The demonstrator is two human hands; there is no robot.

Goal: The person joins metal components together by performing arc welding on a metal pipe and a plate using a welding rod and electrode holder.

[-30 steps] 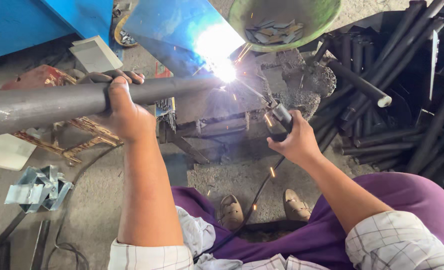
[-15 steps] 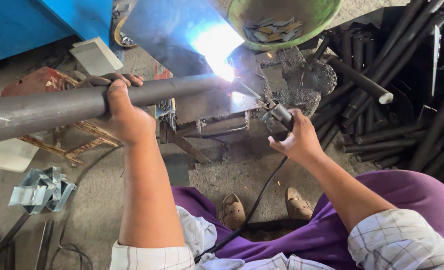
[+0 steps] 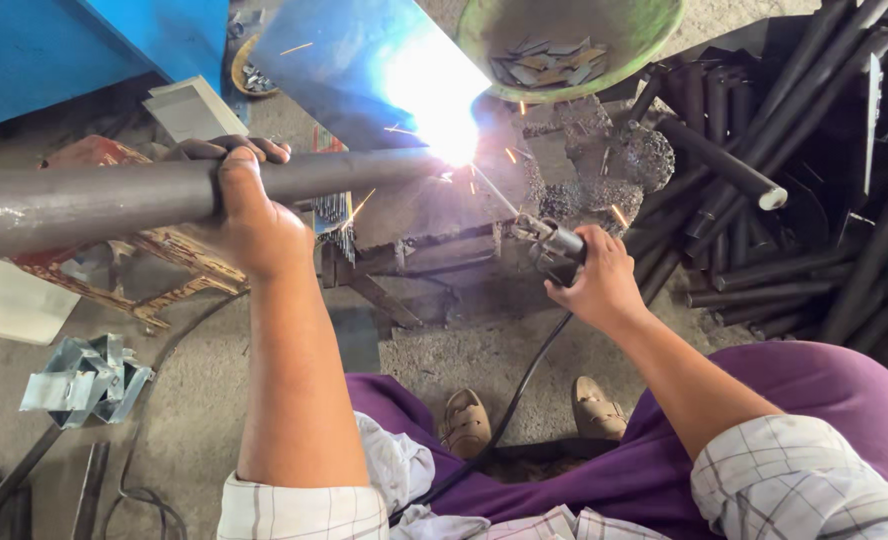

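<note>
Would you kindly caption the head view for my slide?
Left hand steadies a steel pipe while right hand arc-welds its end with an electrode holder.

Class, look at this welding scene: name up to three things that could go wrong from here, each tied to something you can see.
1. Both hands are bare: the left hand grips the steel pipe close to the arc, so heat or sparks could burn it.
2. The right hand holds the electrode holder amid flying sparks.
3. The cable trails between the feet, a likely trip hazard.
</note>
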